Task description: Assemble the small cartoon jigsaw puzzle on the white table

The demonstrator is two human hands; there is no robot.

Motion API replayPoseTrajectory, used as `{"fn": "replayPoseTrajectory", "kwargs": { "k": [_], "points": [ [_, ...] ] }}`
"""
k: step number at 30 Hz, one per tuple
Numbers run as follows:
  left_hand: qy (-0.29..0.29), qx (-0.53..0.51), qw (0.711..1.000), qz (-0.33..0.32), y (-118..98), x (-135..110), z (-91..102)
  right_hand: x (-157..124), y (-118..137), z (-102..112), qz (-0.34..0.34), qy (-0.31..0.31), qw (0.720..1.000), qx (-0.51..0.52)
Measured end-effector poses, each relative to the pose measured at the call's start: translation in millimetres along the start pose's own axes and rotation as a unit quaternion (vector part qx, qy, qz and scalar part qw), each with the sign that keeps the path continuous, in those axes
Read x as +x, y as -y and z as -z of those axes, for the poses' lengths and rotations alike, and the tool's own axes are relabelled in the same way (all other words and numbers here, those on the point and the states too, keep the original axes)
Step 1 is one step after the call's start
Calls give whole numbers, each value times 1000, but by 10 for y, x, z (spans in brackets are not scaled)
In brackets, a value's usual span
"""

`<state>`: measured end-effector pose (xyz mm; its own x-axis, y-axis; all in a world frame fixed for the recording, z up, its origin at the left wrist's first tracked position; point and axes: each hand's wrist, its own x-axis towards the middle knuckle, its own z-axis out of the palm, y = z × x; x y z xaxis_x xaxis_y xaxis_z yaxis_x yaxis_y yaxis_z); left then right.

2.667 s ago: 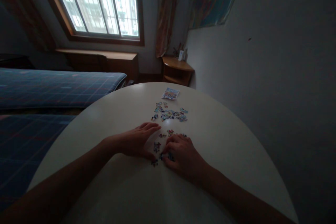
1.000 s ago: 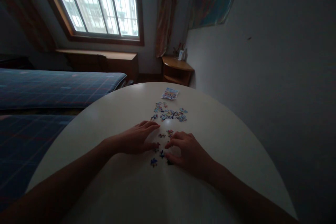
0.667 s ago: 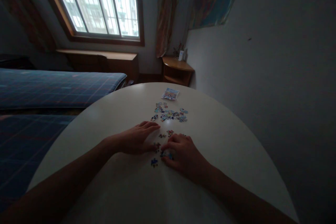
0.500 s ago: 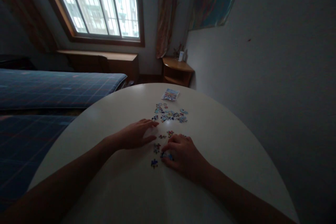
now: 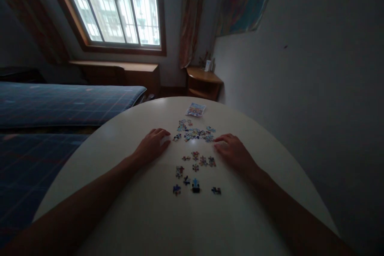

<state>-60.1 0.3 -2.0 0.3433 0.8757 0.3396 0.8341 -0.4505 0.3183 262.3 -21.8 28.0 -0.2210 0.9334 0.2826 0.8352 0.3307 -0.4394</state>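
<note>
Colourful loose puzzle pieces (image 5: 196, 174) lie scattered in the middle of a round white table (image 5: 135, 208). A denser cluster of pieces (image 5: 195, 132) sits farther back. My left hand (image 5: 152, 146) rests flat on the table, fingers stretched toward the left end of that cluster, holding nothing. My right hand (image 5: 232, 151) lies flat as well, its fingertips touching the right end of the cluster. Neither hand covers the nearer pieces, which lie between my forearms.
A small picture card (image 5: 195, 109) lies near the table's far edge. Behind stand a blue plaid bed (image 5: 60, 102), a wooden corner shelf (image 5: 204, 82) and a window (image 5: 120, 6). A grey wall (image 5: 300, 68) runs close along the right.
Both hands have left the near pieces and slid forward and apart to the far cluster. My right hand let go of the pieces it covered, which now lie exposed.
</note>
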Motion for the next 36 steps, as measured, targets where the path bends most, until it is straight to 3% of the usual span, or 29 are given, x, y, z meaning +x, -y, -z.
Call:
{"fn": "replayPoseTrajectory", "kwargs": {
  "k": [6, 23, 30, 34, 36],
  "points": [
    [4, -1, 1000, -10, -31, -8, 16, 22, -15, -98, -10, 13, 999, -31],
    [1, -31, 999, -38, -113, 110, -44, 5, 36, -84, -6, 26, 998, -55],
    [-52, -8, 998, -26, -248, 30, 22, 1, 86, -60, -3, 5, 999, -52],
    [-96, -32, 991, -82, -546, -117, 58, -118, 402, -14, 15, -5, 998, 64],
    [-98, -40, 987, -120, -699, -175, 62, -216, 592, -32, 1, 45, 981, 187]
  ]
}}
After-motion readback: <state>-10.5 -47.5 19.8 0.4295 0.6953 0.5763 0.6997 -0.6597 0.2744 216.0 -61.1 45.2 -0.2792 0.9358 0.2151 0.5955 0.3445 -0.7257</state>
